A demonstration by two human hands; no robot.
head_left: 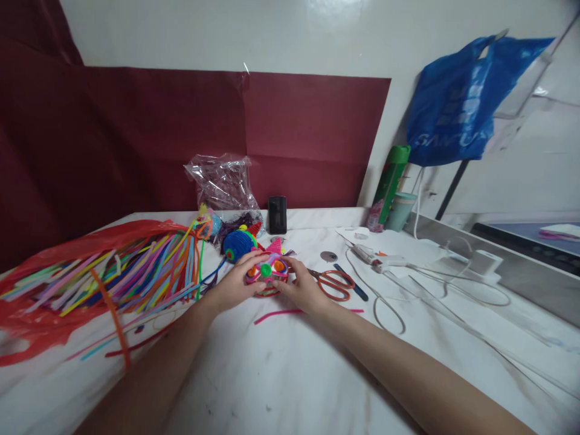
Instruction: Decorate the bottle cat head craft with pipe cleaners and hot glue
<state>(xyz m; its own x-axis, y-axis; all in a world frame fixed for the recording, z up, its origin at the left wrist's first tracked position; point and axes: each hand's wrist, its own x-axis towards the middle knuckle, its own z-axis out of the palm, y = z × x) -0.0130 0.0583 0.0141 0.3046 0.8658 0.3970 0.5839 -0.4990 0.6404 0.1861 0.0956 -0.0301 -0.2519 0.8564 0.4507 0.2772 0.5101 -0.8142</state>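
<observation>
Table: A white marbled table [272, 377] is backed by a dark red sheet [317, 133].
Pink toy: The pink toy [266, 270], marked with green and orange spots, is located between both hands, near the table's middle.
Left hand: The toy's left side is grasped by the left hand [234, 284].
Right hand: The toy's right side is grasped by the right hand [302, 287].
Pressure: Light, even pressure is judged advisable, as the decoration could be bent; the spots are best left uncovered.
Pink strip: A pink strip [272, 314] is partly crossed by the right arm; flattening is best avoided.
Scissors: The scissors [336, 285] are placed just beside the right hand; clearance from the blades is recommended.
</observation>
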